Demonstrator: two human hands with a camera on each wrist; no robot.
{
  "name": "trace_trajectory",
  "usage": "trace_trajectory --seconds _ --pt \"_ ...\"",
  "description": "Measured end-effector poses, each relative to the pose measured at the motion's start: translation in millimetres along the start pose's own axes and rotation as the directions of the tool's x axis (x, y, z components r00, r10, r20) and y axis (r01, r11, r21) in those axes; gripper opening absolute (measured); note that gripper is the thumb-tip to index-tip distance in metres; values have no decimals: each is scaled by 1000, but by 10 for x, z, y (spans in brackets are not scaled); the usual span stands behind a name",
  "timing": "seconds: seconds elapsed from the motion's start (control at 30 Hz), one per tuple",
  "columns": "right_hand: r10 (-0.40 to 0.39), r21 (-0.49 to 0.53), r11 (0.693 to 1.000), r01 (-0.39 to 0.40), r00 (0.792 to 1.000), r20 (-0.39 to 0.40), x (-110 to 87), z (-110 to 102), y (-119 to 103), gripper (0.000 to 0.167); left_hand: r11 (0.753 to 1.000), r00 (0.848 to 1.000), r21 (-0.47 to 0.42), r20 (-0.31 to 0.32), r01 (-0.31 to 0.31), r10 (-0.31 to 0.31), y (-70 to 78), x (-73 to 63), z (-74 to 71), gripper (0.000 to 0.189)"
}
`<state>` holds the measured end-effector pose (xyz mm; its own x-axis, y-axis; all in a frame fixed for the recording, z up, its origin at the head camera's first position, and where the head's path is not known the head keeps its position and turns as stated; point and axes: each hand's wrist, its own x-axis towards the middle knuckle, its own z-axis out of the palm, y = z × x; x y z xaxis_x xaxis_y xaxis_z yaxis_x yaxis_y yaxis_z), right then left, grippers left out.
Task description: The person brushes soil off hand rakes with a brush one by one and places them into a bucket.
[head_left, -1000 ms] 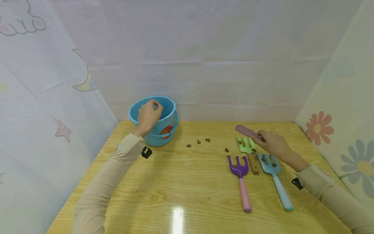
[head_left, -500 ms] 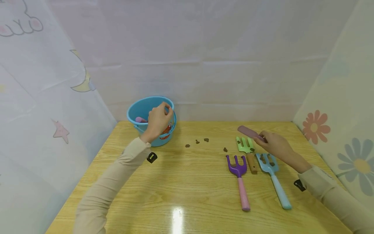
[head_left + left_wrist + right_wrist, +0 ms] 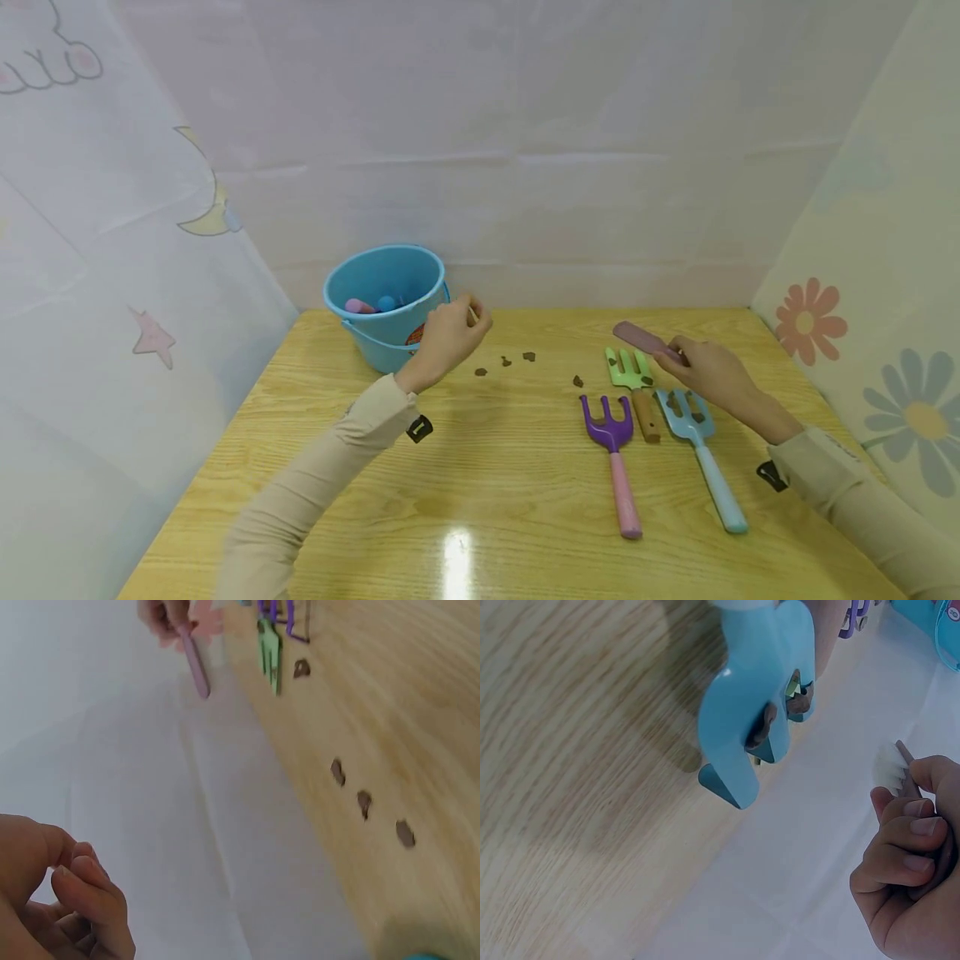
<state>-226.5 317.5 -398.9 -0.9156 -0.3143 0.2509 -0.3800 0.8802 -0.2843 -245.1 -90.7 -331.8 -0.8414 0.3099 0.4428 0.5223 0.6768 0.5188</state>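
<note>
My left hand (image 3: 448,337) is in the air just right of the blue bucket (image 3: 386,358), its fingers loosely curled with nothing between them in the left wrist view. Inside the bucket show a pink handle end (image 3: 357,307) and a blue rounded end (image 3: 386,303). My right hand (image 3: 712,375) grips a mauve-handled brush (image 3: 639,337); white bristles (image 3: 889,766) show in the right wrist view. Below that hand lie a light blue garden fork (image 3: 720,487), a small green fork (image 3: 628,371) with a wooden handle, and a purple hand fork (image 3: 613,435) with a pink handle.
Brown soil-like bits (image 3: 529,356) lie scattered on the wooden table (image 3: 487,475), several of them on or beside the forks. White patterned sheets (image 3: 585,208) hang behind the table and at both sides.
My left hand has moved out from over the bucket, rightward and down, uncovering the handle ends inside. The right hand with the brush has shifted only slightly.
</note>
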Motion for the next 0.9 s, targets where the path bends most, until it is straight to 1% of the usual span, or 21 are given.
trace_trajectory --seconds 0.07,0.13,0.27,0.33,0.43,0.6,0.67,0.8,0.9 --pt "0 3 1000 0 1000 3 -2 -4 -4 31 1000 999 0 35 -22 22 40 -39 92 15" --pt "2 5 1000 -2 1000 6 -1 -7 -6 31 1000 997 7 67 -30 30 72 -73 193 16" --pt "8 4 1000 -8 1000 13 -1 -2 -1 32 1000 991 -31 134 3 1 153 -138 385 16" --pt "12 5 1000 -12 1000 14 -4 3 3 32 998 985 -56 174 16 -6 200 -176 477 14" --pt "18 8 1000 -18 1000 14 -7 12 3 32 997 976 -79 219 16 2 262 -238 602 13" --pt "19 15 1000 -20 1000 17 -12 18 -9 32 997 969 -83 247 0 21 322 -312 749 11" --pt "18 20 1000 -18 1000 20 -14 14 -13 32 997 967 -74 252 -21 39 333 -324 796 11" --pt "16 18 1000 -16 1000 15 -7 2 -24 31 997 957 -70 286 -38 56 353 -343 870 11" --pt "10 11 1000 -10 1000 11 6 -7 -36 31 996 955 -74 289 -42 62 368 -351 912 11"
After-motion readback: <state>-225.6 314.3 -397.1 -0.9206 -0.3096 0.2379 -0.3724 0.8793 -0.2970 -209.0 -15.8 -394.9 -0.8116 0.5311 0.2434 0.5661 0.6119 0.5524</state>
